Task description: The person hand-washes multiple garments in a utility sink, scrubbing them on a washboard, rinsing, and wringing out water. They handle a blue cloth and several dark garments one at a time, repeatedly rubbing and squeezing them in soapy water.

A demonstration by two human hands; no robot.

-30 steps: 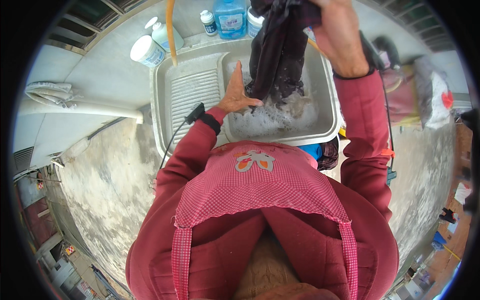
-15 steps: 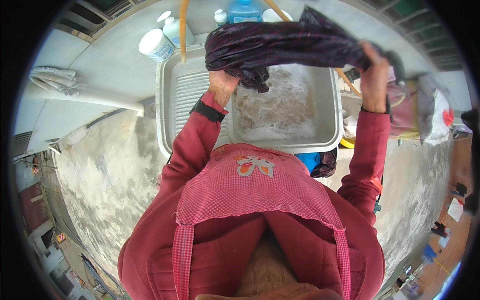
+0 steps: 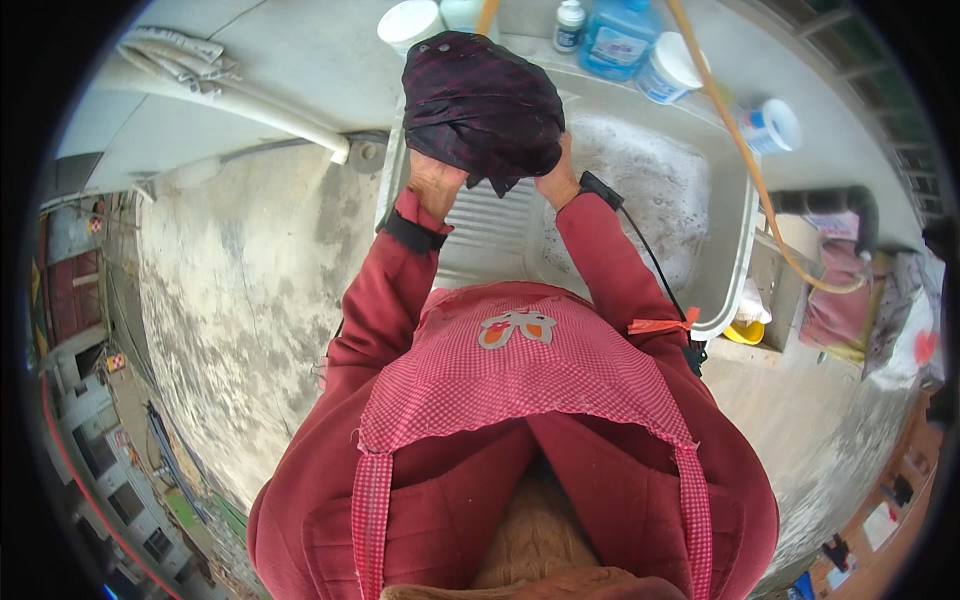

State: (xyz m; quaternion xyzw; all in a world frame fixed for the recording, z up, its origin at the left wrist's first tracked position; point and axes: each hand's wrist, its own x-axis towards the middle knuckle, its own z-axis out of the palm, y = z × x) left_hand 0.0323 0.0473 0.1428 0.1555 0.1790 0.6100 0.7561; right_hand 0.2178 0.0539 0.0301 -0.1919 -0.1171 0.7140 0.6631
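A dark wet garment point(image 3: 484, 108) with faint purplish lines is bunched into a thick wad, held up over the ribbed washboard side point(image 3: 485, 225) of the pale sink point(image 3: 737, 250). My left hand point(image 3: 437, 182) grips the wad from below on its left. On its right side, my right hand point(image 3: 562, 178) holds the other end. The cloth hides most of the fingers of both hands. Foamy, cloudy water point(image 3: 640, 195) fills the basin to the right of the washboard.
Along the sink's far side stand white tubs point(image 3: 672, 68), a small bottle point(image 3: 568, 26) and a blue jug point(image 3: 618, 40). An orange hose point(image 3: 735, 130) hangs down on the right. A yellow basin point(image 3: 745, 330) sits low beside the sink. A white pipe point(image 3: 290, 122) runs along the left wall.
The garment went from stretched out between my hands to a compact wad. My right hand came in leftward toward my left hand. The view has shifted, so the sink now appears further right.
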